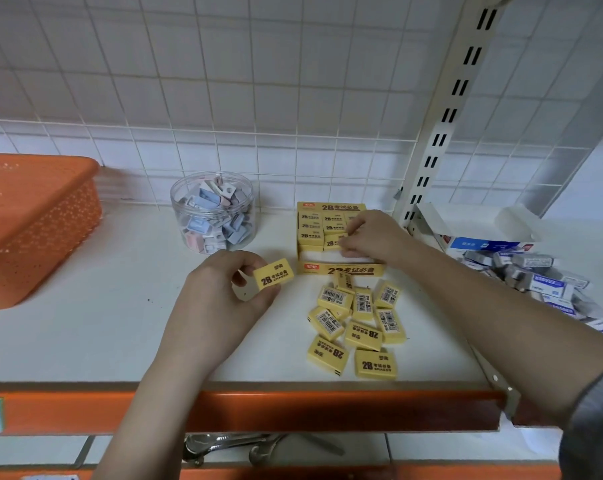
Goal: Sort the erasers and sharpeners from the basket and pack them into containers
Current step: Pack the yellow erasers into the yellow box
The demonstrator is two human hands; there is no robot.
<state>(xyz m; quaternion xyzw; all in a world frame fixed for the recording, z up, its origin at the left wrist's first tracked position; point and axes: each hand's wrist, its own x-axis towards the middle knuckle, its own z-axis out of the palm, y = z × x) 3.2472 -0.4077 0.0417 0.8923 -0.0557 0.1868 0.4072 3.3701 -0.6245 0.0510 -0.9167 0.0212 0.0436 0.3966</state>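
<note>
Left hand (220, 289) pinches a boxy yellow paper-wrapped eraser (273, 274) above the smooth white surface (85, 323), its long axis running left-right, tilted up to the right, printed face toward the camera. Right hand (369, 235) curls onto an eraser inside the yellow cardboard box (331, 230). Loose yellow rectangular erasers (355, 323) lie scattered just below it; the clear round plastic jar of sharpeners (212, 211) stands left.

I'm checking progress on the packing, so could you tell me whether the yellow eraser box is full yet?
Not full. The yellow eraser box shows an empty gap at its front, and loose yellow erasers lie on the shelf.
</note>
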